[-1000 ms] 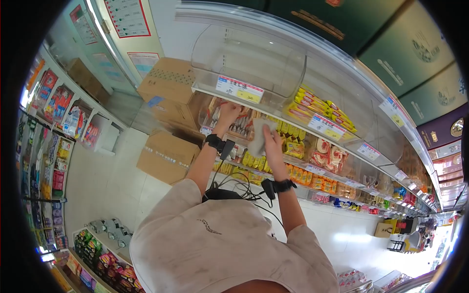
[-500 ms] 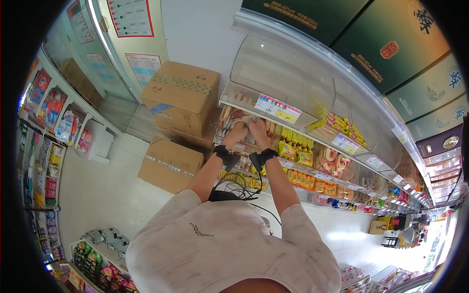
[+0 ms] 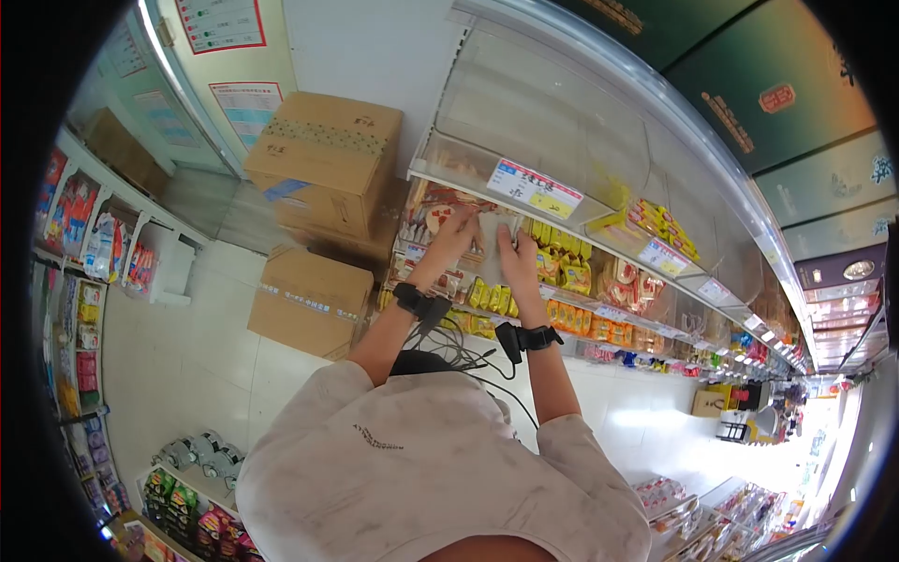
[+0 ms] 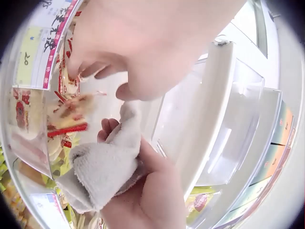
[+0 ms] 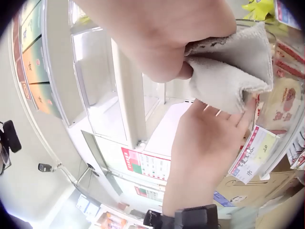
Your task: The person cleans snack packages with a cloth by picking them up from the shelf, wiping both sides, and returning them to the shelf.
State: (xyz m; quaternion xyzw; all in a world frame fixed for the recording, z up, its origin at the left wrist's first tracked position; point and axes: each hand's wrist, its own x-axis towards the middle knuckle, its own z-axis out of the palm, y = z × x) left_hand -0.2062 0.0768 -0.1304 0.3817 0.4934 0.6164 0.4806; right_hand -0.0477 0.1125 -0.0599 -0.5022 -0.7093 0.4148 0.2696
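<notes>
My right hand (image 3: 518,262) grips a folded pale grey cloth (image 5: 219,83) between thumb and fingers, its loose corners sticking out in both wrist views. To its left, my left hand (image 3: 454,239) reaches into a clear-walled shelf bin. The left fingers (image 4: 109,64) are loosely bent, their tips at the red-and-white snack packets (image 4: 71,112) heaped there. In the left wrist view, the cloth's upper end comes up close below the left thumb. Part of the bin floor shows bare and white between the hands.
Above the hands juts an upper shelf with a price label (image 3: 534,187) and clear bins. Yellow snack packets (image 3: 573,273) fill the compartment to the right. Cardboard boxes (image 3: 323,159) stand stacked at the shelf's left end. Black cables (image 3: 459,348) hang between the forearms.
Both hands came together inside the bin half a second ago. Since then the right hand has drawn slightly to the right with the cloth, while the left has stayed over the packets.
</notes>
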